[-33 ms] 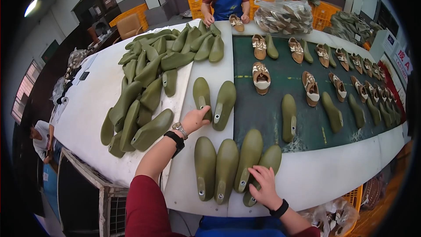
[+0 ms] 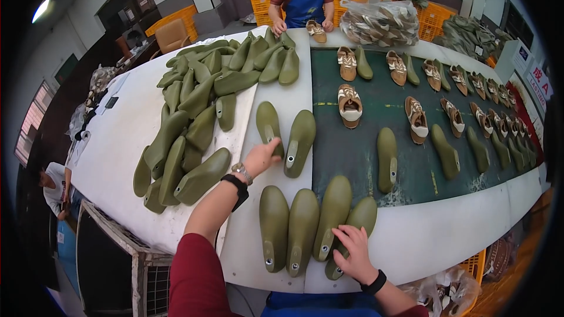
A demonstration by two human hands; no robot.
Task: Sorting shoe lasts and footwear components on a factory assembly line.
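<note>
My left hand [image 2: 262, 157] is closed on the heel end of a green shoe last [image 2: 267, 119] lying on the white table, with some of its fingers hidden. A second last [image 2: 300, 141] lies just to the right of it. Nearer to me, three lasts stand side by side, toes pointing away: a left one [image 2: 274, 223], a middle one [image 2: 303, 229] and a right one [image 2: 333, 214]. Beside them, my right hand [image 2: 354, 253] curls over the heel part of another green last [image 2: 364, 214], which it partly covers.
A large heap of green lasts [image 2: 202, 94] covers the left table. To the right, a dark green belt [image 2: 364, 117] carries rows of brown shoes [image 2: 350, 105] and lasts. Across the table, a person in a blue apron [image 2: 304, 6] handles a shoe [image 2: 316, 30] near a plastic-wrapped bundle [image 2: 380, 20].
</note>
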